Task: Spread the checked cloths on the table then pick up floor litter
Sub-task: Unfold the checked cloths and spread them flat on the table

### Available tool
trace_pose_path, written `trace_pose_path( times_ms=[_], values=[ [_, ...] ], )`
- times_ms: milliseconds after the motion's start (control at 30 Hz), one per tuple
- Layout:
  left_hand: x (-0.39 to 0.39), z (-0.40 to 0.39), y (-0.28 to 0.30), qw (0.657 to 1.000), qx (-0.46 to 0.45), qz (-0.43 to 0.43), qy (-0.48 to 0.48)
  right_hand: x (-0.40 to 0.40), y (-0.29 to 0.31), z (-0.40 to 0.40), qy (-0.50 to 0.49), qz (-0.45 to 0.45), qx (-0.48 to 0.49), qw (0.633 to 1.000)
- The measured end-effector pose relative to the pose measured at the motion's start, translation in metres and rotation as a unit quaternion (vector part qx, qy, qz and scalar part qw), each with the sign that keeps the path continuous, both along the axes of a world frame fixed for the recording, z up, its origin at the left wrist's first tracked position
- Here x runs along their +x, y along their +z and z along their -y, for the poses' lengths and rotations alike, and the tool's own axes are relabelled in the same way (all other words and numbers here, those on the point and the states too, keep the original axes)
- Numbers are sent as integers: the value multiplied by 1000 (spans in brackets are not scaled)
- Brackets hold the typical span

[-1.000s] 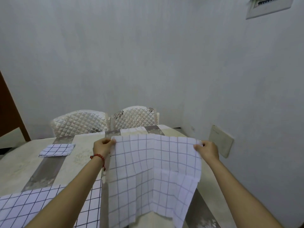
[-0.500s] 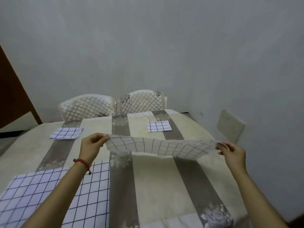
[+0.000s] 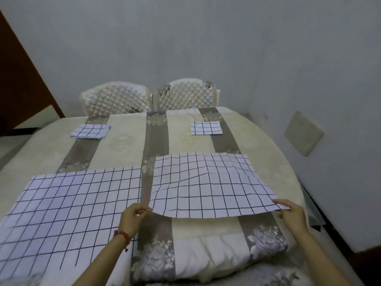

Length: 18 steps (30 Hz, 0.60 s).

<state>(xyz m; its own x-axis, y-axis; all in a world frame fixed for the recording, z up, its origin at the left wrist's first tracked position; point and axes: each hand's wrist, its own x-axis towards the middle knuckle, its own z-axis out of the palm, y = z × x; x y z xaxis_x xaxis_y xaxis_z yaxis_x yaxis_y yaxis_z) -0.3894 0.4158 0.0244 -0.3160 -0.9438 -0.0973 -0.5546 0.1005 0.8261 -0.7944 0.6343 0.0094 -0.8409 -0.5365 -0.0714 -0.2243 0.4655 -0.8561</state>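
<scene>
A white checked cloth (image 3: 206, 184) lies unfolded on the right half of the table (image 3: 127, 145), its far part flat and its near edge lifted. My left hand (image 3: 133, 216) pinches its near left corner and my right hand (image 3: 292, 215) pinches its near right corner. A second checked cloth (image 3: 68, 211) is spread flat on the left half. Two folded checked cloths rest at the far side, one on the left (image 3: 89, 131) and one on the right (image 3: 206, 127).
Two quilted chair backs (image 3: 115, 99) (image 3: 185, 93) stand behind the table against the grey wall. The wall runs close along the table's right side, with a beige plate (image 3: 303, 133) on it. A dark wooden door (image 3: 18, 83) is at the left.
The cloth held up in front of me has come down onto the table. My hands have drawn back toward me with its near corners, and the view has tilted down.
</scene>
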Motion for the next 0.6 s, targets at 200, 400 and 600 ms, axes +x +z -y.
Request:
trace_pose_path(
  times_ms=[200, 400, 600],
  values=[
    [2, -26, -18, 997, 20, 73, 12, -10, -26, -10, 30, 25, 73, 997],
    [0, -30, -26, 990, -7, 130, 49, -29, -18, -6, 13, 44, 91, 995],
    [-31, 1, -25, 986, -8, 143, 82, -20, -7, 38, 27, 29, 95, 995]
  ],
)
